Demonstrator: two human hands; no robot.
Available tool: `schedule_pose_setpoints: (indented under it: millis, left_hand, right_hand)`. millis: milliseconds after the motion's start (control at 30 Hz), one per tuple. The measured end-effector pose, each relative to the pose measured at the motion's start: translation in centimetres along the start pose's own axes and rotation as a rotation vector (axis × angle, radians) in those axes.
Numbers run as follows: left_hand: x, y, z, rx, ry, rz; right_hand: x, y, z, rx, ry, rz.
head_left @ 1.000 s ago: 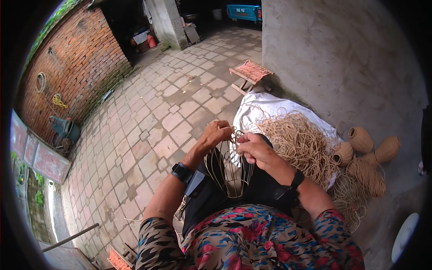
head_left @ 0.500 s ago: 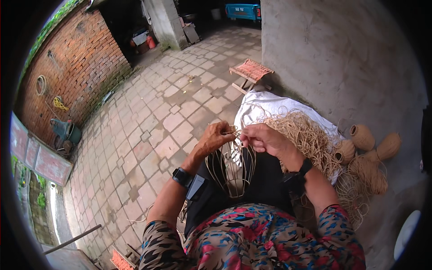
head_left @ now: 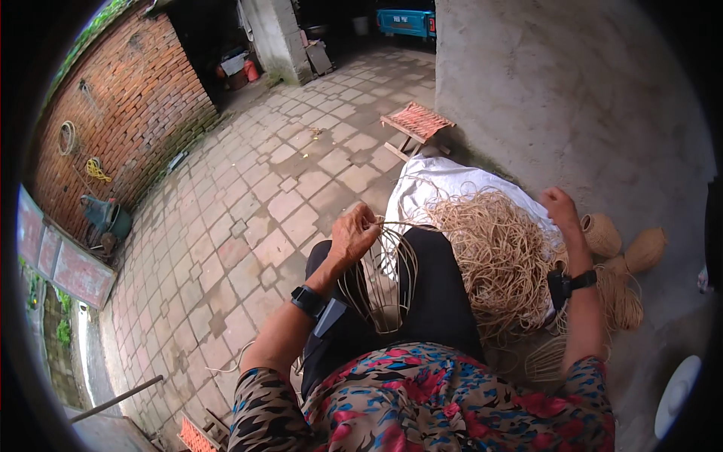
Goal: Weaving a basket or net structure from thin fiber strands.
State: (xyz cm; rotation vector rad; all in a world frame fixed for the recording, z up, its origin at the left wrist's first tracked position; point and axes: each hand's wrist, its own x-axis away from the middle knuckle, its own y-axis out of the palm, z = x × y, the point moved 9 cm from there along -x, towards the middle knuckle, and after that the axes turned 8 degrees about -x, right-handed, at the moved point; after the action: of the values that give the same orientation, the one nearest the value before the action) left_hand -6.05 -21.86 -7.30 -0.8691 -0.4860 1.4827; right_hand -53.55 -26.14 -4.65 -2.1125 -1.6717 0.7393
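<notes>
Between my knees stands a vase-shaped frame of thin, pale ribs (head_left: 411,279), narrow at the top. My left hand (head_left: 354,232) is closed around its upper end, fingers pinched together. From there a strand of tan cord (head_left: 407,224) runs rightward toward a large tangled heap of cord (head_left: 489,256). Out to the right, beyond the heap, my right hand (head_left: 559,207) is raised with its fingers curled closed. Whatever it grips is too fine or hidden to make out.
The heap lies on a white sheet (head_left: 422,175). Beside the grey wall are woven tan vessels (head_left: 646,250) and another bare frame (head_left: 548,358). A folding stool (head_left: 419,120) stands ahead on the paving, with a second seat (head_left: 197,435) at the lower left.
My right hand has left the frame's top and swung far right, past the cord heap. My left hand has stayed at the frame's top, and a strand now stretches to the right.
</notes>
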Motion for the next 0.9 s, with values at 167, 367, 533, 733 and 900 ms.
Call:
schedule_pose_setpoints:
  millis: [167,367,533,733,900]
  left_hand:
    - [0.6,-0.3,1.4,-0.085,0.146,0.156]
    - [0.8,0.1,-1.0,0.721,-0.068,-0.049]
    - [0.8,0.3,-2.2,0.973,-0.105,0.002]
    - [0.5,0.1,-2.3,0.996,-0.119,0.033]
    - [-0.1,1.0,-1.7,0.499,-0.046,-0.197]
  right_hand:
    - [2.3,11.1,-0.4,-0.208,0.022,-0.181]
    - [5.7,20.7,-13.3,-0.404,-0.314,-0.385]
    - [7.9,26.1,-20.4,-0.248,-0.590,-0.455]
    - [9.1,26.7,-23.7,-0.133,-0.834,-0.456]
    - [10.5,22.0,-24.6,-0.061,-0.913,-0.439]
